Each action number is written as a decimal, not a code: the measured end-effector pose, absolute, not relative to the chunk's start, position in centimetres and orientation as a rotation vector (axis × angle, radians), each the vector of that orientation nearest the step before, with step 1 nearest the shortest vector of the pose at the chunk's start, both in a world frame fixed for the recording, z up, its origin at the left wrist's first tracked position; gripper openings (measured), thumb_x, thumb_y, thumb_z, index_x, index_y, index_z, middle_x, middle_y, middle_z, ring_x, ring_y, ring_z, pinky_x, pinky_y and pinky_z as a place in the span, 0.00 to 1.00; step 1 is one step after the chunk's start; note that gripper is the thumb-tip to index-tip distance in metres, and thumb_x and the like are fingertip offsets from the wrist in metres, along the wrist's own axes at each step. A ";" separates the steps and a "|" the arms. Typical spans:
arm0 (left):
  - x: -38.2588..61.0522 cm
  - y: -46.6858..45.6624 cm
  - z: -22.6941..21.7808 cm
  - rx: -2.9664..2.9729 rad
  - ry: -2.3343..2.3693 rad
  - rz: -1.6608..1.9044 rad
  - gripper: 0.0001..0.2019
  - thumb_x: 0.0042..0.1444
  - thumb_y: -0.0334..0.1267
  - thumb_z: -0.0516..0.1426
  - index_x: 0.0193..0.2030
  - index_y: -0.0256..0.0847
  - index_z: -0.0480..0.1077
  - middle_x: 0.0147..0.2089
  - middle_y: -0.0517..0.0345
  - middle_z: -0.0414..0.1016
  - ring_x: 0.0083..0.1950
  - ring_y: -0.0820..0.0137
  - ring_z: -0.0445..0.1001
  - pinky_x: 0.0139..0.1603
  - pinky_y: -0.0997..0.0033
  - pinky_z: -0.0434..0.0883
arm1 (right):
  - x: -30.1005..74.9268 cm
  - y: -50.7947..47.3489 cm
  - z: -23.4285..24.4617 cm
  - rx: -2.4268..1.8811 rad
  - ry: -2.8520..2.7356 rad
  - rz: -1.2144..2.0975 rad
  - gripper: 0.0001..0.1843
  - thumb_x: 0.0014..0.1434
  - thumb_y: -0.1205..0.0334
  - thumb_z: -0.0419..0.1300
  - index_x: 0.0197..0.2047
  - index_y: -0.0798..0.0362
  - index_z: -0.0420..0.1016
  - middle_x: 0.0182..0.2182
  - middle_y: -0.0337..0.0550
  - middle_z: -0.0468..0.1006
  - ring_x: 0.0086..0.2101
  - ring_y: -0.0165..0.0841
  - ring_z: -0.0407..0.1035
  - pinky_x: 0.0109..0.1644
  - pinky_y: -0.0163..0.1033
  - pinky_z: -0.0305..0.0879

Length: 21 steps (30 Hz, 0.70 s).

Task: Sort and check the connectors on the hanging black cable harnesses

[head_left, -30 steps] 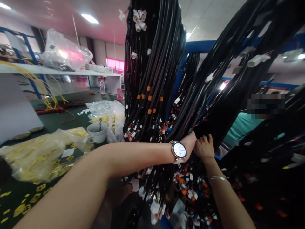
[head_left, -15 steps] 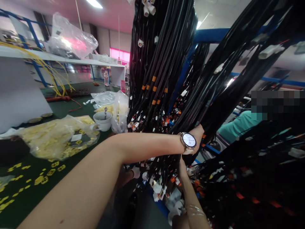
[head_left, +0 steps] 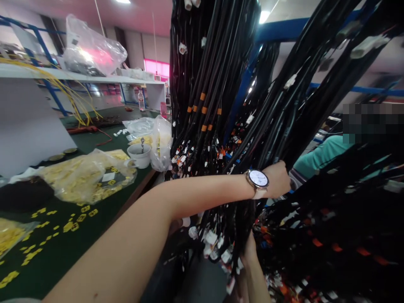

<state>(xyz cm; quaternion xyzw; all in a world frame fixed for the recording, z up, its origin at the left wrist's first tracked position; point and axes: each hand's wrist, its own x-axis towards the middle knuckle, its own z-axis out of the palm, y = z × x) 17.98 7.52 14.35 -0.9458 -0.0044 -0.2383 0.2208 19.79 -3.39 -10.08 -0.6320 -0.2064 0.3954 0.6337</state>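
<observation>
Black cable harnesses (head_left: 221, 105) hang in thick glossy bundles beside the tabletop's (head_left: 57, 252) right edge, ringed with orange tape and ending in small white connectors. One slanted bundle is gripped by the left hand (head_left: 277, 181); the right hand (head_left: 249, 252) is buried among lower connectors, its grip hidden. Sorting appears unfinished. Yellow parts in crinkled plastic bags (head_left: 85, 176) lie nearby.

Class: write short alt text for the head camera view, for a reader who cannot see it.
A person's left hand, wristwatch on the wrist, reaches into hanging black cable bundles; the right hand is mostly hidden lower down among them. Bags of yellow parts lie on a green table.
</observation>
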 end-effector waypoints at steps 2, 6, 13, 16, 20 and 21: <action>17.2 6.8 15.6 -2.601 0.187 -0.703 0.08 0.52 0.32 0.53 0.29 0.42 0.75 0.33 0.51 0.75 0.38 0.64 0.71 0.41 0.61 0.63 | 21.3 -3.4 -10.5 -1.491 -0.416 0.819 0.34 0.52 0.34 0.47 0.47 0.52 0.74 0.41 0.43 0.78 0.45 0.42 0.70 0.47 0.44 0.67; 15.8 6.2 17.4 -2.554 0.205 -1.041 0.17 0.59 0.29 0.44 0.47 0.41 0.69 0.52 0.53 0.68 0.57 0.65 0.63 0.49 0.65 0.62 | 24.4 -2.3 -10.4 -1.542 -0.356 0.716 0.39 0.49 0.33 0.48 0.50 0.58 0.71 0.45 0.47 0.76 0.47 0.41 0.68 0.50 0.42 0.64; 15.3 9.2 16.0 -2.548 -0.783 -1.856 0.20 0.58 0.34 0.48 0.59 0.39 0.56 0.60 0.46 0.58 0.64 0.61 0.52 0.60 0.62 0.55 | 24.9 -1.4 -10.8 -1.606 -0.416 0.616 0.43 0.49 0.33 0.48 0.49 0.66 0.71 0.46 0.55 0.74 0.48 0.44 0.67 0.51 0.43 0.63; 15.4 11.7 13.1 -2.536 -1.160 -2.121 0.22 0.56 0.41 0.52 0.57 0.38 0.55 0.55 0.42 0.62 0.59 0.59 0.60 0.58 0.60 0.58 | 24.3 -2.1 -11.4 -1.631 -0.503 0.564 0.43 0.46 0.33 0.51 0.49 0.66 0.70 0.47 0.57 0.73 0.50 0.45 0.65 0.54 0.43 0.59; 14.8 14.4 9.2 -2.742 -1.429 -2.076 0.15 0.53 0.38 0.56 0.48 0.39 0.62 0.45 0.48 0.69 0.46 0.65 0.68 0.48 0.66 0.64 | 24.3 -5.1 -13.1 -1.732 -0.614 0.471 0.39 0.45 0.38 0.56 0.51 0.60 0.69 0.49 0.55 0.71 0.52 0.46 0.62 0.56 0.44 0.55; 14.5 14.8 8.5 -2.802 -1.502 -2.049 0.13 0.52 0.36 0.56 0.45 0.39 0.64 0.42 0.50 0.70 0.43 0.66 0.69 0.46 0.67 0.65 | 24.3 -6.2 -14.0 -1.813 -0.703 0.443 0.36 0.48 0.40 0.54 0.53 0.58 0.67 0.49 0.53 0.72 0.51 0.45 0.64 0.55 0.45 0.57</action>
